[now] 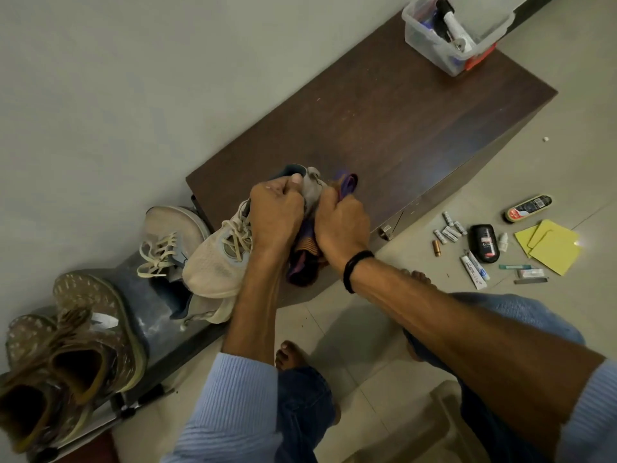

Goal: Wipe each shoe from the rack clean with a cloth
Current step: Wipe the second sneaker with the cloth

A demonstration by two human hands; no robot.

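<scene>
Brown shoes (83,345) sit closest, on the near end of the rack (143,295). Past them, the left hand (275,208) curls tight round the heel of a white shoe (213,262), held over the near left corner of the dark wooden cabinet (384,128). The right hand (340,222) grips a purple cloth (302,262) bunched against that heel (so this shoe looks part way wiped). Next, it seems, the shoe needs turning to reach its toe. Its twin (170,235) lies on the rack. A plastic box (424,45) stands at the far end.
</scene>
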